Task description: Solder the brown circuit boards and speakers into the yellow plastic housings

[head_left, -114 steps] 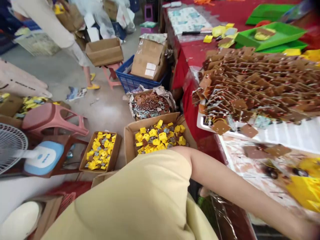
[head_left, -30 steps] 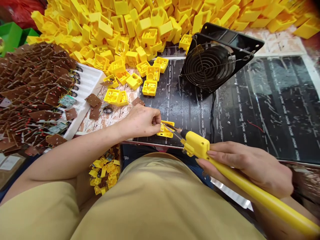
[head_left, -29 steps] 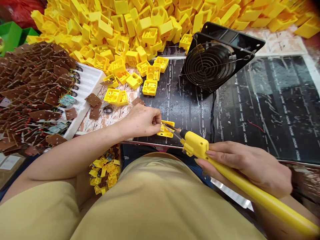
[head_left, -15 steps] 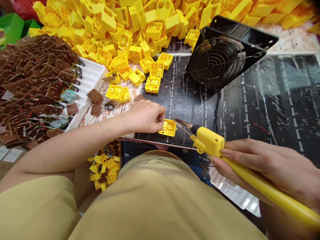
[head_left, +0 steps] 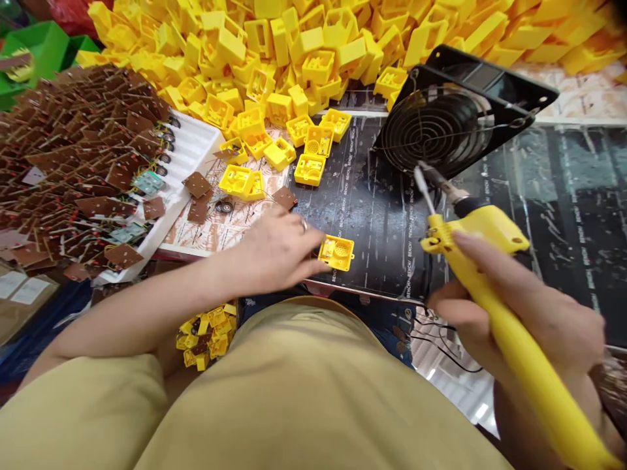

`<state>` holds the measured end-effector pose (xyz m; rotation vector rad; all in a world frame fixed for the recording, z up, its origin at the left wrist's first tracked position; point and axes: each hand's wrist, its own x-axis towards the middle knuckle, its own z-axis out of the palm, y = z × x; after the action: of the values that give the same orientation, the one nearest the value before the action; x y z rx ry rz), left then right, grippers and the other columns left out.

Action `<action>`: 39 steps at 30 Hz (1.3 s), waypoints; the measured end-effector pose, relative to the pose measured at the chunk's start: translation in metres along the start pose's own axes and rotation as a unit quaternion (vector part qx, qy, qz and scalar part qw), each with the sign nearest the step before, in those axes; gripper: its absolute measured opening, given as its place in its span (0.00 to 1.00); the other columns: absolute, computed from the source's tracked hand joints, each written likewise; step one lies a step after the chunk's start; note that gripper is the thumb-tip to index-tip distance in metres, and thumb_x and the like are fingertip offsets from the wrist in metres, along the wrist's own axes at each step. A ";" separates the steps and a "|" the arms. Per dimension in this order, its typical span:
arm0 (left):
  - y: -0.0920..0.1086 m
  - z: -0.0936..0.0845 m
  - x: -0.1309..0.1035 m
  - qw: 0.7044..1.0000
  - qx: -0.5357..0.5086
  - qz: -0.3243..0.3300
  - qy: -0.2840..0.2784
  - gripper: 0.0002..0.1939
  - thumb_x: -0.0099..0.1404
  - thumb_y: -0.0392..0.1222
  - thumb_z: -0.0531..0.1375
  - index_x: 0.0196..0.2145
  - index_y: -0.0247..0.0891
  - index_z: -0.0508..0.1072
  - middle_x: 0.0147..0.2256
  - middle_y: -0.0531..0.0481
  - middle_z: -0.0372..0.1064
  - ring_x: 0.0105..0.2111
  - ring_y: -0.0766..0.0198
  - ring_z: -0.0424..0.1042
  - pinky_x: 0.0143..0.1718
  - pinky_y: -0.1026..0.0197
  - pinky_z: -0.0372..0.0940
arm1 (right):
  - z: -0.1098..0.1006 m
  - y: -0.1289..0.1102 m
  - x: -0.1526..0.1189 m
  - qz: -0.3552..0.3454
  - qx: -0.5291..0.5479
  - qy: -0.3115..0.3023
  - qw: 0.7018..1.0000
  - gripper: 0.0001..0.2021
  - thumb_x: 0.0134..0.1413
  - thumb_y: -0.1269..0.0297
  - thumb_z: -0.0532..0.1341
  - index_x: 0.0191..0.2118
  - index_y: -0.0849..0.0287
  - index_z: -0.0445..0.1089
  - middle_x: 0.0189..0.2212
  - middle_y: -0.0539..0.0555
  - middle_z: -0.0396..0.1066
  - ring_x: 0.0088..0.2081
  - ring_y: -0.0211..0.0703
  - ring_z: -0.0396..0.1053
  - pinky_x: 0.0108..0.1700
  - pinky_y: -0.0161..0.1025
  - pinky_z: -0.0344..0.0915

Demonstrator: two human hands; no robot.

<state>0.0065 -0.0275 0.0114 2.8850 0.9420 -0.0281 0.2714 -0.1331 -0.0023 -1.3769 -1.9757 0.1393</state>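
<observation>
My left hand (head_left: 289, 245) is at the left end of a small open yellow plastic case (head_left: 337, 252), thumb and forefinger on either side of that end. The case lies on the black bench top near its front edge, and a round perforated grille shows inside it. In my right hand (head_left: 533, 307) is a yellow-handled soldering iron (head_left: 509, 320), its fingers wrapped round the handle. Its dark collar and metal tip point up and left toward the fan, with a thin metal shaft beside them. The tip is well clear of the case.
A black fan (head_left: 441, 130) stands tilted at the back. Yellow cases (head_left: 225, 39) are heaped along the far side, several more (head_left: 309, 170) nearer. Brown circuit boards (head_left: 83, 150) pile up on a white foam tray (head_left: 196, 140) at left. Loose boards (head_left: 198, 196) lie beside it.
My right hand has swung the soldering iron up, right and away from the case. My left hand's fingers have loosened from a tight pinch and spread along the case's end.
</observation>
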 end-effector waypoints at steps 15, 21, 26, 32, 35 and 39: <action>-0.019 0.038 -0.063 0.953 -0.162 0.131 0.219 0.07 0.70 0.38 0.59 0.43 0.35 0.75 0.37 0.44 0.79 0.39 0.62 0.77 0.44 0.60 0.72 | 0.131 0.000 0.122 -0.269 0.071 -0.142 0.950 0.18 0.59 0.67 0.66 0.52 0.55 0.63 0.45 0.52 0.75 0.47 0.46 0.74 0.58 0.47 0.67; -0.031 0.032 -0.093 0.954 -0.237 0.037 0.179 0.10 0.70 0.38 0.58 0.48 0.36 0.72 0.39 0.44 0.79 0.39 0.64 0.78 0.44 0.62 0.73 | 0.144 0.003 0.126 -0.242 0.028 -0.154 0.958 0.13 0.62 0.63 0.60 0.51 0.58 0.63 0.37 0.55 0.74 0.38 0.48 0.73 0.44 0.45 0.70; -0.036 0.029 -0.106 0.933 -0.312 -0.018 0.176 0.11 0.69 0.36 0.58 0.49 0.35 0.70 0.38 0.46 0.77 0.38 0.66 0.77 0.43 0.65 0.72 | 0.132 0.008 0.118 -0.239 0.017 -0.132 0.962 0.15 0.62 0.58 0.62 0.50 0.57 0.63 0.38 0.57 0.73 0.37 0.49 0.72 0.40 0.44 0.69; -0.040 0.019 -0.112 0.881 -0.438 -0.027 0.179 0.07 0.66 0.35 0.60 0.43 0.37 0.72 0.38 0.46 0.77 0.40 0.65 0.78 0.44 0.63 0.73 | 0.128 0.002 0.113 -0.234 0.007 -0.097 0.967 0.18 0.61 0.55 0.64 0.51 0.57 0.62 0.39 0.57 0.74 0.37 0.50 0.74 0.39 0.44 0.71; -0.043 0.012 -0.116 0.874 -0.458 -0.032 0.156 0.07 0.66 0.35 0.60 0.43 0.39 0.74 0.39 0.45 0.78 0.41 0.64 0.77 0.43 0.64 0.73 | 0.121 -0.009 0.108 -0.239 0.007 -0.073 0.968 0.17 0.62 0.56 0.64 0.50 0.56 0.62 0.37 0.55 0.74 0.36 0.48 0.74 0.39 0.43 0.71; -0.045 0.014 -0.114 0.918 -0.376 0.023 0.127 0.09 0.67 0.32 0.59 0.44 0.37 0.75 0.40 0.43 0.78 0.42 0.63 0.77 0.46 0.63 0.72 | 0.115 -0.028 0.096 -0.239 0.017 -0.057 0.969 0.16 0.62 0.55 0.65 0.50 0.56 0.63 0.34 0.53 0.73 0.33 0.45 0.73 0.36 0.41 0.70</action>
<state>-0.1125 -0.0598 -0.0007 2.2086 0.7016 0.5899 0.1634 -0.0286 -0.0275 -0.8524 -2.3300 0.0268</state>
